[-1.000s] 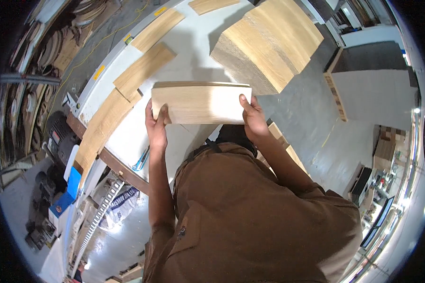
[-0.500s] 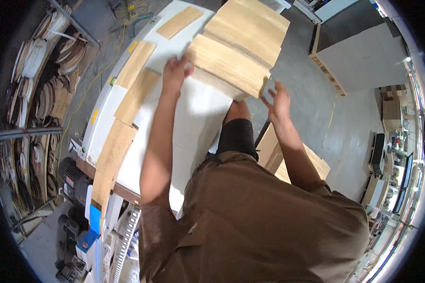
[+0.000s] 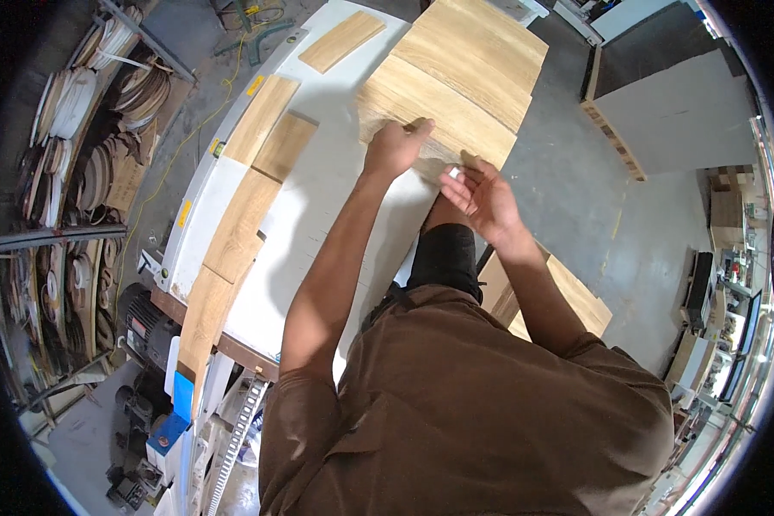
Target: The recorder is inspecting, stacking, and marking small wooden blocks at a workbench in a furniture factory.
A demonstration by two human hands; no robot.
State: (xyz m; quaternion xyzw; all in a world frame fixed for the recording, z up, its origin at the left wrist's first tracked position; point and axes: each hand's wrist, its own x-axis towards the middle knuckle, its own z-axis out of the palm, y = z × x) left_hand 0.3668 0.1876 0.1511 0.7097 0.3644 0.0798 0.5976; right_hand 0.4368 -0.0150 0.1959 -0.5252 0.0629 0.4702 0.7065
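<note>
My left hand (image 3: 394, 150) rests at the near edge of a light wood-grain panel (image 3: 439, 107), its fingers curled. What they hold, if anything, is hidden. Just to the right, my right hand (image 3: 488, 202) is raised beside the panel's near right corner, palm partly up and fingers apart. A small white patch (image 3: 455, 173) shows at its fingertips; I cannot tell whether it is a wrap or a loose piece. Beyond the near panel lies another wood-grain panel (image 3: 477, 43), edge against edge.
Wood-grain strips (image 3: 236, 211) lie along the left side of the white machine table (image 3: 318, 202). A separate short strip (image 3: 342, 41) is at its far end. More panels (image 3: 568, 297) are stacked by my right forearm. Rolls of edge banding (image 3: 77, 103) fill a rack at left.
Both hands have come closer together; the left moved right onto the near panel, the right moved left and lower. The near panel now lies closer against the one behind it.
</note>
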